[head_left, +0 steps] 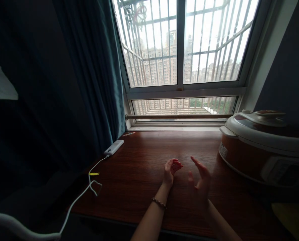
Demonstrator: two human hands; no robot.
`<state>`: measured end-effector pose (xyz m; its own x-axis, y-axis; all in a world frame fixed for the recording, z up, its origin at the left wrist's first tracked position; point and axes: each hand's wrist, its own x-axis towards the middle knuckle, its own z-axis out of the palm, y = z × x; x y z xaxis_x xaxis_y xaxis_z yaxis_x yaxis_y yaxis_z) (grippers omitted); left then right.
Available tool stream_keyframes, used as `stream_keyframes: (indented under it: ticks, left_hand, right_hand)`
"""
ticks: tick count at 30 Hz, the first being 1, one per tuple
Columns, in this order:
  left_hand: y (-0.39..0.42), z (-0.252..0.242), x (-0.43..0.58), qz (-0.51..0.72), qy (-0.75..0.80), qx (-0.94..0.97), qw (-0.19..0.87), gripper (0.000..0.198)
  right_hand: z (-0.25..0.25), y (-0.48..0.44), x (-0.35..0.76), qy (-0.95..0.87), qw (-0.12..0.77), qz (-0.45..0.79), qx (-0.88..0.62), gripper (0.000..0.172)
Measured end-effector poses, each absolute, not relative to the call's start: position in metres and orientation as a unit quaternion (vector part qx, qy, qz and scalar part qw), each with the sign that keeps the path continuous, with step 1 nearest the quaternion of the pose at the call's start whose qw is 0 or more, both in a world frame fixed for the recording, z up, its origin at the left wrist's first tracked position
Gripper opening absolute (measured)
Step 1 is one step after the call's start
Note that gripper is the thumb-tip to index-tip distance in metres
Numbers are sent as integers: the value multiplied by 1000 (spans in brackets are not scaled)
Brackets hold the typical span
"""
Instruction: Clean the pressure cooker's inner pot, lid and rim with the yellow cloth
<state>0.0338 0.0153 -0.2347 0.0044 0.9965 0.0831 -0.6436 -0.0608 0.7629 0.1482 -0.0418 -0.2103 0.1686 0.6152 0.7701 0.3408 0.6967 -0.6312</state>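
Observation:
Above the dark brown wooden tabletop (pixel 134 157), my left hand (pixel 171 170) is held with its fingers loosely curved and apart from the thumb, nothing in it. A beaded bracelet (pixel 159 202) circles that wrist. To its right, my right hand (pixel 201 179) is raised, slightly smeared by motion, with thumb and fingers spread and nothing between them. The two palms roughly face each other across a small gap.
A large brown and white electric cooker (pixel 255 150) with a lid stands at the right. At the left, a white power bank (pixel 114 147) has a white cable (pixel 75 202) plugged in, bearing a yellow tag (pixel 94 173). Behind are a blue curtain (pixel 96 67) and a barred window (pixel 180 43).

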Motion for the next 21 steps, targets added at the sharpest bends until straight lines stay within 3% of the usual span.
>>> stream_keyframes:
  ticks: [5,10,16,21]
  left_hand:
    - [15,-238,48,617,252,380,641,49]
    - [15,-240,58,605,253,402,639,63]
    - [5,-229,54,577,274,466,613,56]
    - [-5,-226,55,552,335,437,626,13]
  right_hand:
    - [-246,2,130,-667,601,185,-401,57]
    - [-259,13,131,-692,589,185,-374,56]
    - [-246,3,135,-742,516,271,-331,50]
    - [-234,-9,139,-777,455,277,-335,36]
